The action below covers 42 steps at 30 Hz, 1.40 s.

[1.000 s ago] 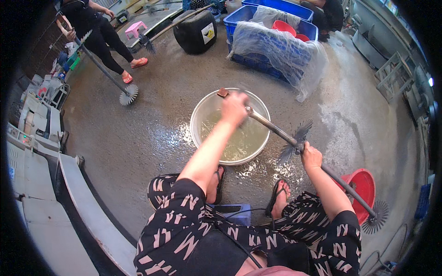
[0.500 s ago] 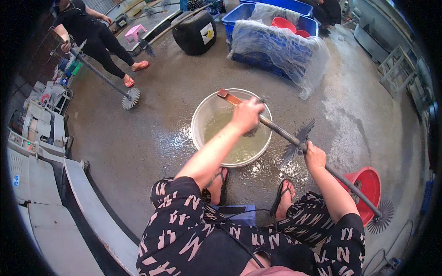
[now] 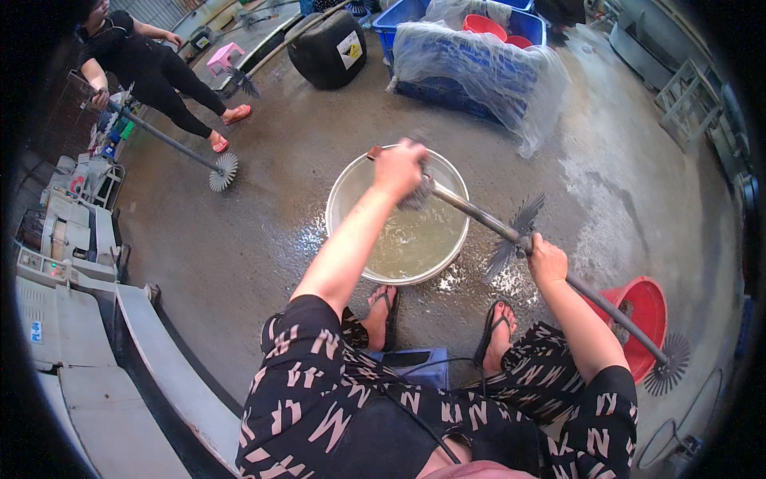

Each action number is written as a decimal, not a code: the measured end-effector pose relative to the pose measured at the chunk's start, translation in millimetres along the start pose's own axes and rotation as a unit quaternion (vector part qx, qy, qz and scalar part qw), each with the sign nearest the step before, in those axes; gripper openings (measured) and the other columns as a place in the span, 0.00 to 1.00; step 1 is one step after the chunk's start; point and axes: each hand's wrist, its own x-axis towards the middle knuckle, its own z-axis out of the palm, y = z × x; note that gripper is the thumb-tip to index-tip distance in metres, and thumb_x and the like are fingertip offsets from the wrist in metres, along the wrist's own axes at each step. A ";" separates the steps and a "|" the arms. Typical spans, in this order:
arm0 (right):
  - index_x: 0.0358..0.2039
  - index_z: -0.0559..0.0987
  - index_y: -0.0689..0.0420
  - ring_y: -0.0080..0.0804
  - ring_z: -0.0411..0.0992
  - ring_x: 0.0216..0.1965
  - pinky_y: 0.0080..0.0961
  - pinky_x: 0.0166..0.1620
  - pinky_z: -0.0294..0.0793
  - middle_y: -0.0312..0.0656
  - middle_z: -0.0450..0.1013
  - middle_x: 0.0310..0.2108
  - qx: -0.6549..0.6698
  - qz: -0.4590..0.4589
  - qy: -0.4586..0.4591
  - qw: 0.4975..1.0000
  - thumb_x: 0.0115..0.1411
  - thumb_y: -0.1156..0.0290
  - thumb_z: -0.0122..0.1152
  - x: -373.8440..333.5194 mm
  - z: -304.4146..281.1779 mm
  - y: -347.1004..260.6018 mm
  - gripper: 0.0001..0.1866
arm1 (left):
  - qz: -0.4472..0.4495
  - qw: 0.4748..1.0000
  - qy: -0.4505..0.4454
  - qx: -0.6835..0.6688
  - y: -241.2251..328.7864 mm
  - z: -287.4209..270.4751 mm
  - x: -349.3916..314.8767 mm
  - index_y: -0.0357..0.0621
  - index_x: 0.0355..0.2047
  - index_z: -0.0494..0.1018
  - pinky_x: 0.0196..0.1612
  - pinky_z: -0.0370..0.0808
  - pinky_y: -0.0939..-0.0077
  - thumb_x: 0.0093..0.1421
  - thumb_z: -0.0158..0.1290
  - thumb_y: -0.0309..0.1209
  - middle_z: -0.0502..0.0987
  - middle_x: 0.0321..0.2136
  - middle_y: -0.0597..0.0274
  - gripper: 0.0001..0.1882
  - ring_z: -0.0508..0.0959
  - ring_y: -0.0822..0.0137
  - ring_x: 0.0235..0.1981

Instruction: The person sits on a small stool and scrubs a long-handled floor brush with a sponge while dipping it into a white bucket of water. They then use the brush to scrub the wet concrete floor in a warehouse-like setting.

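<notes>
A long grey metal rod [image 3: 471, 209] carrying several bladed, fan-like wheels slants from above a round pale tub [image 3: 334, 203] down to the right. My right hand [image 3: 549, 259] is wrapped round the rod just below its middle wheel [image 3: 523, 235]. At the rod's upper end my left hand [image 3: 399, 172], smeared by motion, is closed on a flat brown-handled tool [image 3: 373, 153], of which only the handle's tip shows. Under that hand a dark bladed wheel [image 3: 416, 195] is partly hidden. Cloudy water [image 3: 415, 243] lies in the tub. The rod's lower wheel [image 3: 667, 365] hangs beside a red bucket [image 3: 648, 307].
Another person [image 3: 163, 72] stands at the far left, holding a similar wheeled rod [image 3: 171, 137]. Beyond the tub are a black drum [image 3: 323, 56] and a blue bin [image 3: 463, 88] draped with clear plastic. Grey machinery [image 3: 84, 319] lines the left; a blue stool [image 3: 431, 367] is below me.
My left hand has moved up and left with the brown handle, blurring. My right hand keeps its grip on the rod. The whole view has shifted slightly.
</notes>
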 end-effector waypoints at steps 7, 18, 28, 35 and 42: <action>0.31 0.69 0.53 0.40 0.77 0.25 0.35 0.28 0.75 0.43 0.75 0.22 0.001 0.008 0.007 1.000 0.57 0.71 0.47 8.4 0.7 -0.3 0.03 | 0.035 0.991 0.033 -0.125 4.1 -21.0 -23.6 0.46 0.28 0.76 0.39 0.75 0.64 0.42 0.50 0.21 0.76 0.30 0.55 0.11 0.77 0.53 0.33; 0.34 0.68 0.52 0.44 0.76 0.27 0.39 0.30 0.74 0.45 0.75 0.23 0.024 0.034 -0.026 0.999 0.52 0.66 0.57 4.3 8.2 2.0 0.10 | -0.075 0.976 0.144 -0.147 -3.6 18.4 -53.5 0.55 0.29 0.75 0.41 0.76 0.63 0.43 0.51 0.22 0.75 0.39 0.54 0.13 0.77 0.49 0.39; 0.32 0.69 0.53 0.42 0.77 0.27 0.37 0.29 0.75 0.44 0.75 0.23 0.027 0.005 0.003 1.000 0.55 0.72 0.49 5.2 -3.6 -1.1 0.04 | -0.085 0.971 0.163 -0.151 1.1 17.0 -48.7 0.54 0.29 0.74 0.40 0.76 0.60 0.43 0.51 0.22 0.75 0.40 0.51 0.12 0.77 0.49 0.36; 0.33 0.69 0.53 0.43 0.77 0.28 0.37 0.30 0.75 0.45 0.76 0.25 0.030 0.013 -0.006 0.999 0.55 0.72 0.49 4.7 -2.7 -0.8 0.05 | -0.127 0.974 -0.186 -0.029 -37.9 -1.3 -77.8 0.55 0.33 0.76 0.41 0.74 0.62 0.44 0.52 0.26 0.76 0.40 0.56 0.14 0.77 0.53 0.39; 0.34 0.74 0.55 0.46 0.76 0.33 0.41 0.36 0.76 0.49 0.76 0.29 0.062 0.030 -0.090 0.994 0.51 0.66 0.57 10.8 -26.9 -4.1 0.10 | -0.181 0.873 -0.451 -0.049 -59.4 32.5 -117.7 0.60 0.48 0.75 0.52 0.70 0.67 0.44 0.60 0.32 0.75 0.47 0.55 0.26 0.74 0.58 0.49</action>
